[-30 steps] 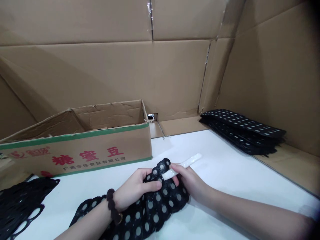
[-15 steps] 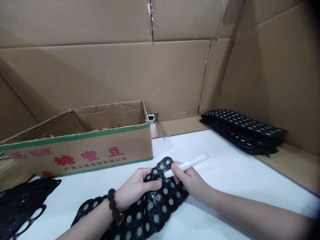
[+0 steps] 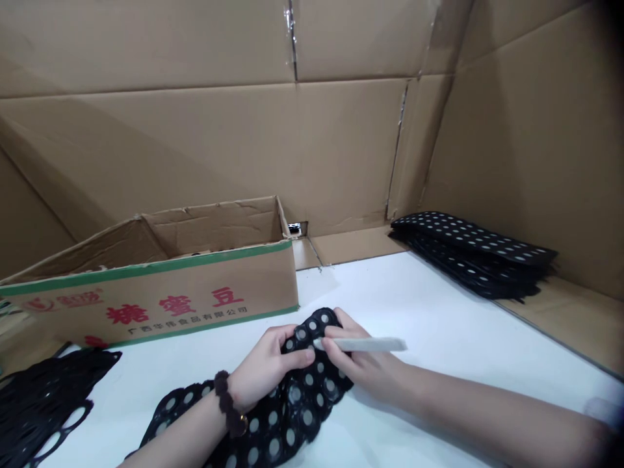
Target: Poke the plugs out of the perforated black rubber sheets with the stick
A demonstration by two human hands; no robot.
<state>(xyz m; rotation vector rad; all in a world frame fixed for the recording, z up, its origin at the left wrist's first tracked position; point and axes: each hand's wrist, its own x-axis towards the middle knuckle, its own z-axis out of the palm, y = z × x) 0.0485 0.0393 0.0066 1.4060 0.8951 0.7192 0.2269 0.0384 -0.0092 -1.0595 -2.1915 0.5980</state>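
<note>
A black sheet with rows of pale round dots (image 3: pixel 273 419) lies bunched on the white tabletop, its far end raised between my hands. My left hand (image 3: pixel 266 364) grips that end from the left, thumb on top. In my right hand (image 3: pixel 363 361) is a slim white stick, pen-like in shape (image 3: pixel 377 344), its tip at the sheet's dots near my left thumb. Some right fingers also touch the sheet's far right edge. What kind of stick it is I cannot make out. A dark scrunchie (image 3: pixel 228 406) circles my left wrist.
An open cardboard box (image 3: pixel 195 292) with green edging and red lettering stands at back left. Black webbing with round holes (image 3: pixel 43 396) lies at the left. Stacked dotted black sheets (image 3: pixel 472 247) sit back right, against cardboard walls (image 3: pixel 351 143).
The white stick has swung from slanting up and away to nearly level, pointing left. My right fingers have shifted along the sheet's edge. My left hand keeps its hold.
</note>
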